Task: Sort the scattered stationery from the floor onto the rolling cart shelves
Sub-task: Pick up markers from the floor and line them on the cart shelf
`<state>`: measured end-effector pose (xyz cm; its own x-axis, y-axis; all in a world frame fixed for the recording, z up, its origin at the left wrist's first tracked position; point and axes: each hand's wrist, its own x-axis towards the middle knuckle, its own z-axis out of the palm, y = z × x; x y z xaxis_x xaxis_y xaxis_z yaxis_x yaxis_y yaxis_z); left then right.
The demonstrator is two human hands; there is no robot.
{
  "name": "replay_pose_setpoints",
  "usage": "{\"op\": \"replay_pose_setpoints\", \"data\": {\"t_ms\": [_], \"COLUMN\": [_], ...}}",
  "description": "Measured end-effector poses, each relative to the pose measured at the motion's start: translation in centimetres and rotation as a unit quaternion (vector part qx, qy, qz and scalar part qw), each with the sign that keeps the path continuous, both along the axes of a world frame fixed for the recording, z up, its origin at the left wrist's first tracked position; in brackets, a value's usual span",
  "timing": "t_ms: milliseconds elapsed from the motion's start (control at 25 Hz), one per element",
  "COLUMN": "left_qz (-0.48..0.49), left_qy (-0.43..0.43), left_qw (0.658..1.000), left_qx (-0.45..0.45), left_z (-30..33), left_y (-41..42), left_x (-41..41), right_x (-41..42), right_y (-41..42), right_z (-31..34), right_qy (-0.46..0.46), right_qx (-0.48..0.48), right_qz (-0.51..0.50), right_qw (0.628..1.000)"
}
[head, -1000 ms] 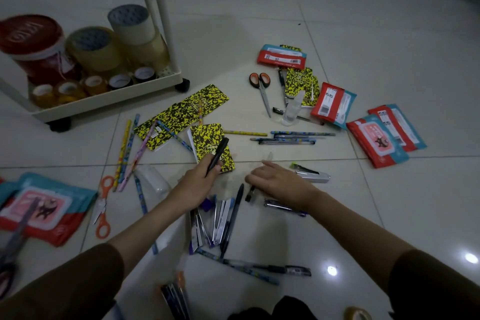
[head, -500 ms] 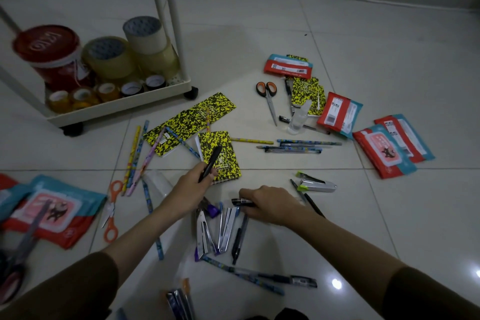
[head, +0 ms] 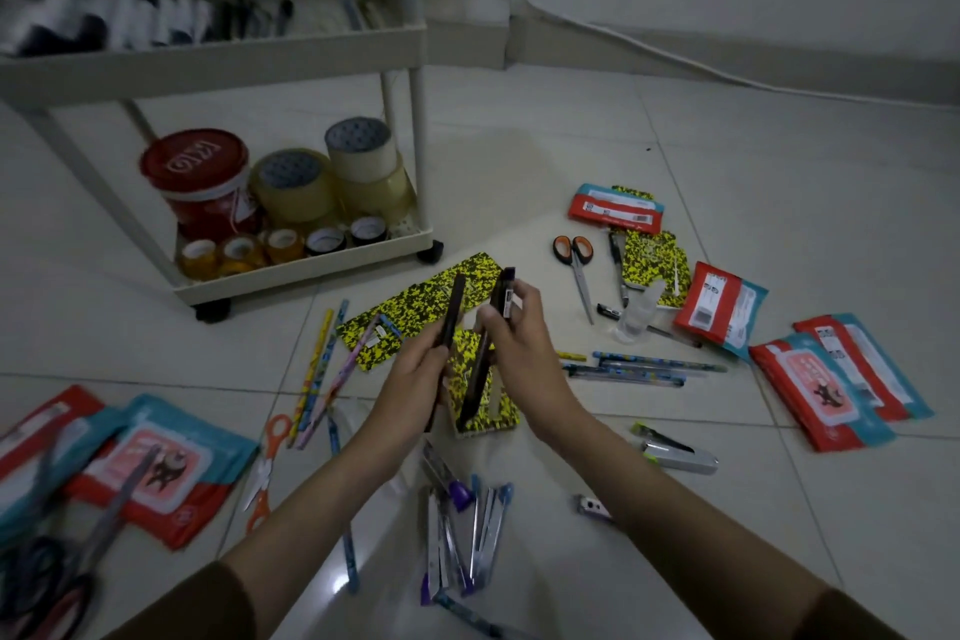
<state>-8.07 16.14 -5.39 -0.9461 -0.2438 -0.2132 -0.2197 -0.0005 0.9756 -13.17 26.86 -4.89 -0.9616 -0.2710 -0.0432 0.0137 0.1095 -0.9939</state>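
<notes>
At the centre of the frame the left hand (head: 415,374) curls its fingers round a dark pen (head: 451,312) that points up and slightly right; just beside it the right hand (head: 519,343) grips a second dark pen (head: 480,369) in its curled fingers, and its thumb and fingertips also pinch a small dark labelled piece (head: 506,294) at the top, whose nature cannot be made out; both hands hover above a yellow-and-black patterned notebook (head: 493,405) lying on the tiled floor (head: 727,172); a longer strip of the same pattern (head: 415,307) lies just beyond, toward the upper left; below the hands, at lower centre, a loose cluster of pens (head: 467,530) lies on the floor; left of centre sit colourful pencils (head: 322,369) and orange-handled scissors (head: 267,468); at right of centre lie more pens (head: 639,366), a stapler (head: 675,452), a second pair of orange-handled scissors (head: 576,270) and a small clear bottle (head: 636,312); red-and-teal packets (head: 831,379) lie at the right edge, and similar ones (head: 150,468) at lower left; the rolling cart (head: 291,270) stands at upper left, its bottom shelf holding a red tub (head: 200,177), large tape rolls (head: 332,172) and small tape rolls (head: 283,244); its upper shelf (head: 208,57) carries blurred dark and white items
</notes>
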Motion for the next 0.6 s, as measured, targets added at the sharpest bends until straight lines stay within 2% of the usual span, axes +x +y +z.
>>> {"op": "replay_pose_setpoints", "data": {"t_ms": [120,200,440,520,600], "left_qz": [0.01,0.023,0.048,0.07,0.099], "left_qy": [0.079,0.095,0.109,0.122,0.157], "left_qw": [0.997,0.995,0.993,0.99,0.982], "left_qx": [0.021,0.031,-0.002,-0.015,-0.028], "left_z": [2.4,3.4,4.2,4.4,4.9], "left_y": [0.2,-0.1,-2.3,-3.1,-4.2], "left_x": [-0.4,-0.8,-0.6,-0.5,-0.8], "right_x": [-0.7,-0.9,-0.7,-0.5,-0.4], "right_y": [-3.2,-4.8,-8.3,-9.1,-10.0], "right_z": [2.8,4.1,6.3,7.0,8.1], "right_qy": [0.01,0.031,0.009,-0.005,-0.006], "right_qx": [-0.075,-0.078,-0.084,-0.088,-0.049], "right_qz": [-0.041,-0.031,0.027,0.068,0.125], "right_qw": [0.996,0.996,0.996,0.994,0.991]}}
